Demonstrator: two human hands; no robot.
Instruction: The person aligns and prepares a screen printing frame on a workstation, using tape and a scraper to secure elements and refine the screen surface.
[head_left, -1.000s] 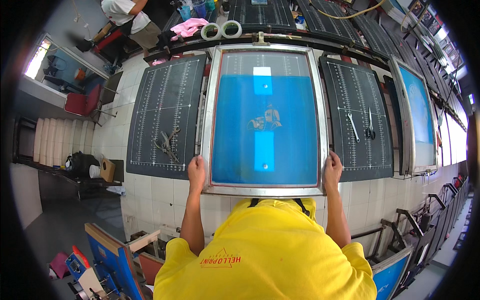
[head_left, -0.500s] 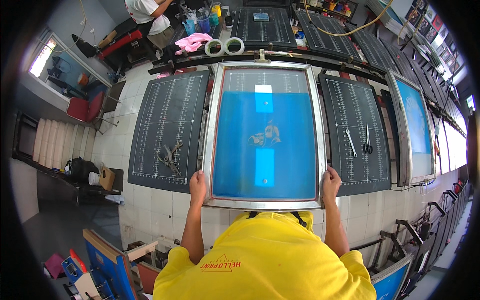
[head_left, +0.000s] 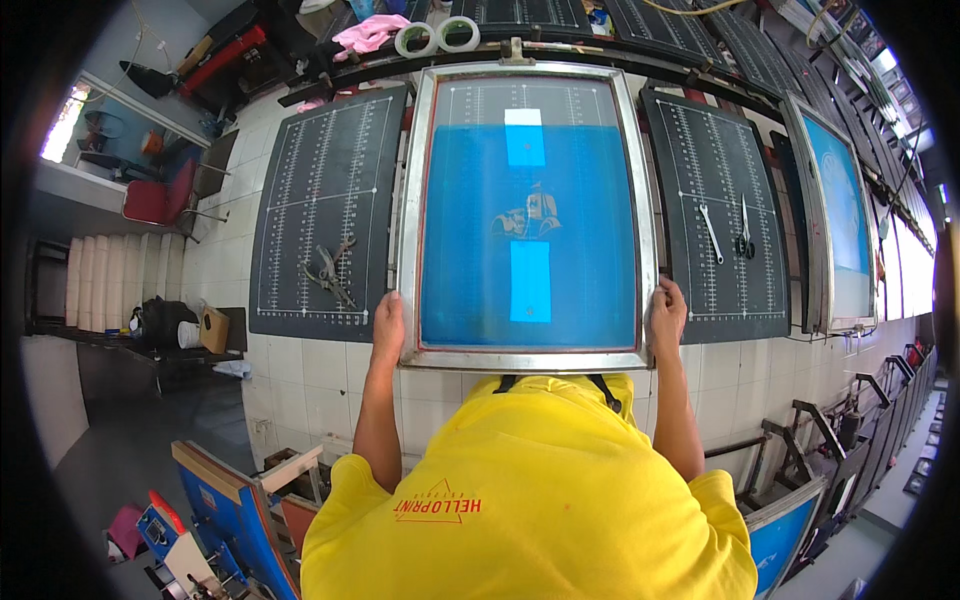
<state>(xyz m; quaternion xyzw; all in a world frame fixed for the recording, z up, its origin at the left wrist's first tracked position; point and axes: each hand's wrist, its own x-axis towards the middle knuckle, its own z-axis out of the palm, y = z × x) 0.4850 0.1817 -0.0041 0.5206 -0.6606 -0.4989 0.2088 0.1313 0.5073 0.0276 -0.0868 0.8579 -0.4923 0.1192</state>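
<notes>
A silk-screen printing screen [head_left: 468, 290] with blue emulsion and a small pale picture in its middle lies in front of me, set in a metal frame. My left hand [head_left: 388, 322] grips the frame's left side near its close corner, fingers partly hidden under the edge. On the opposite side, my right hand [head_left: 668, 310] is closed around the frame's right edge at about the same height. At the far end the frame meets a metal clamp [head_left: 516, 50]. The surface beneath the screen shows only dimly through the mesh.
On the black ruled board [head_left: 300, 200] at left lie metal locking pliers [head_left: 330, 272]. The right black board [head_left: 680, 160] bears a wrench [head_left: 711, 235] and scissors [head_left: 745, 230]. Tape rolls [head_left: 458, 34] and a pink cloth [head_left: 368, 35] lie beyond. Another blue screen [head_left: 840, 200] stands farther right.
My view has tilted downward, so the screen and boards sit higher in the picture and the person at the back has left it. Both hands keep their hold on the frame.
</notes>
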